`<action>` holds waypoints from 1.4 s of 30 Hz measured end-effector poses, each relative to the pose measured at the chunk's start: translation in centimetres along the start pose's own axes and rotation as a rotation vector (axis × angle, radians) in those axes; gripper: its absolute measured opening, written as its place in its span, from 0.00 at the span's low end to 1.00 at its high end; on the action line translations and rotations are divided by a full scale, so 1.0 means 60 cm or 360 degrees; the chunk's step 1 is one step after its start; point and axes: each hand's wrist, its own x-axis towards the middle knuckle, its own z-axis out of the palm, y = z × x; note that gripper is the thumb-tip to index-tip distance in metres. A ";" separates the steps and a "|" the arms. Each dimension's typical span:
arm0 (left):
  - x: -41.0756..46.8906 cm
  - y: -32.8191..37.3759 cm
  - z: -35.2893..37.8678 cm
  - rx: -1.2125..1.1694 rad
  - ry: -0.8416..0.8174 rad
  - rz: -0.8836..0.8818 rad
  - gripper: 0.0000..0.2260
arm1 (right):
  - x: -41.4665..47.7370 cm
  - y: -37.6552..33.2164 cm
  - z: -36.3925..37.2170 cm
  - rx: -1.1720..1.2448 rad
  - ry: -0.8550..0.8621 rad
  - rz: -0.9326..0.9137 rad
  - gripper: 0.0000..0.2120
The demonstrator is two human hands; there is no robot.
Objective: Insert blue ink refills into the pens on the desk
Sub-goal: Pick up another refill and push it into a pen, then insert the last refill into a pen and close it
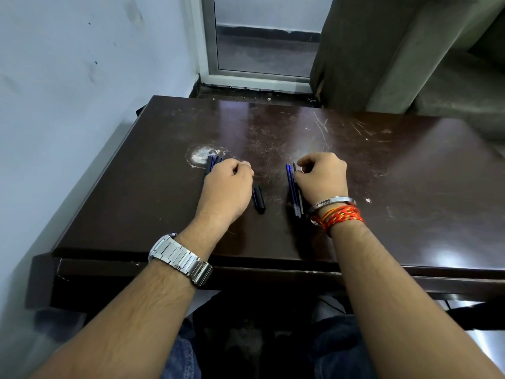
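Note:
Several dark blue pens [211, 164] lie at the left of the brown desk [396, 170]. My left hand [226, 187] rests over them with its fingers curled, hiding their lower ends. A short black-and-blue pen piece [259, 199] lies between my hands. Several thin blue ink refills [291, 187] lie side by side at my right hand's left edge. My right hand [323, 179] has its thumb and forefinger pinched at a dark refill beside them.
The desk is scratched, with a white worn patch [200, 155] just behind the pens. A wall runs along the left. A window [259, 45] and a curtain [363, 50] stand behind the desk. My knees are under the front edge.

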 end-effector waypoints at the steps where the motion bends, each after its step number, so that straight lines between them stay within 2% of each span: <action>1: 0.001 0.001 -0.003 0.0029 0.0027 -0.0004 0.14 | 0.000 0.000 0.000 0.0007 0.0034 -0.0006 0.10; 4: 0.005 0.001 -0.019 0.0236 0.0169 -0.0021 0.17 | -0.002 -0.001 0.000 0.0057 0.0138 -0.0056 0.09; 9: 0.009 -0.006 -0.047 0.0675 0.0255 -0.0039 0.05 | -0.009 -0.009 0.006 0.0203 0.0157 -0.0139 0.07; 19: 0.017 -0.013 -0.041 0.1025 0.0086 -0.0100 0.07 | -0.024 -0.024 0.024 0.0218 0.0049 -0.0291 0.08; 26: 0.019 -0.014 -0.044 0.1027 -0.0016 -0.0149 0.07 | -0.027 -0.029 0.030 0.0308 -0.0029 -0.0267 0.06; 29: 0.015 -0.011 -0.039 0.1031 -0.0028 -0.0129 0.05 | -0.029 -0.033 0.035 0.0494 -0.0184 -0.0172 0.02; 31: 0.013 -0.009 -0.035 0.1004 0.0012 -0.0103 0.07 | -0.032 -0.037 0.039 0.0671 -0.0328 -0.0070 0.03; 35: 0.014 -0.008 -0.030 0.0796 0.0169 0.0069 0.06 | -0.033 -0.042 0.046 0.0955 -0.0489 0.0099 0.08; 38: 0.017 -0.010 -0.022 0.0570 0.0104 0.0272 0.12 | -0.033 -0.044 0.052 0.1157 -0.0617 0.0211 0.11; 42: 0.019 -0.015 -0.014 0.0366 0.0023 0.0351 0.13 | -0.030 -0.044 0.052 0.1298 -0.0645 0.0219 0.12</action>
